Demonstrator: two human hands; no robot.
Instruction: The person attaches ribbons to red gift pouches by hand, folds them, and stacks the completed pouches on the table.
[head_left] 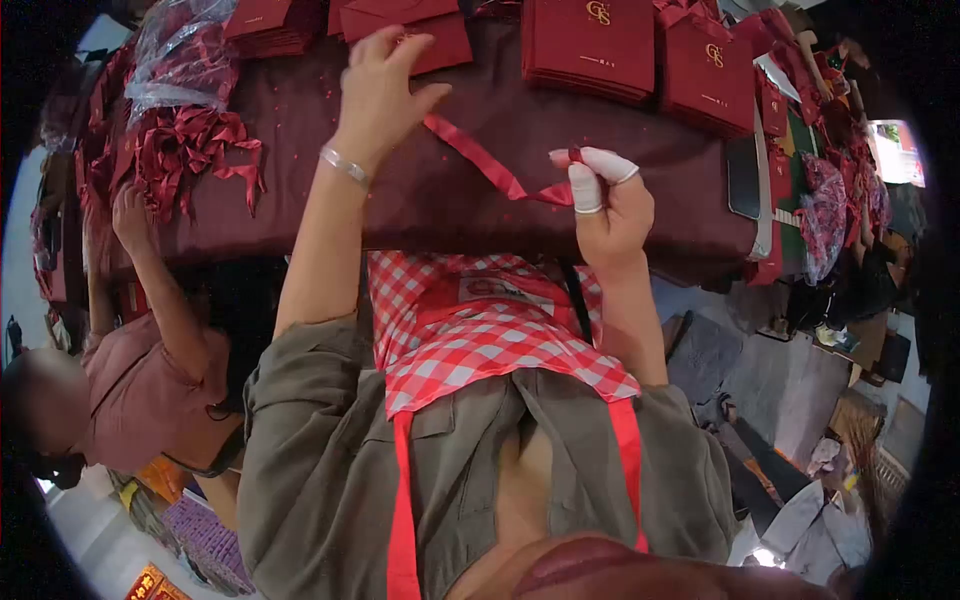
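Observation:
My left hand [385, 98], with a silver bracelet at the wrist, is slightly blurred, its fingers apart, over the near edge of a red envelope-like piece [445, 45]. A red ribbon [480, 160] runs from beside my left palm across the dark red cloth to my right hand [608, 200]. White covers sit on the thumb and index finger of my right hand, which pinch the ribbon's end. The ribbon hangs loose and slightly twisted between the hands.
Stacks of red bags with gold letters [590, 45] [708, 78] lie along the table's back. Left are a ribbon heap [190, 145] and clear plastic [180, 65]. A phone [743, 178] rests at the right edge. Another person [150, 390] reaches in at left.

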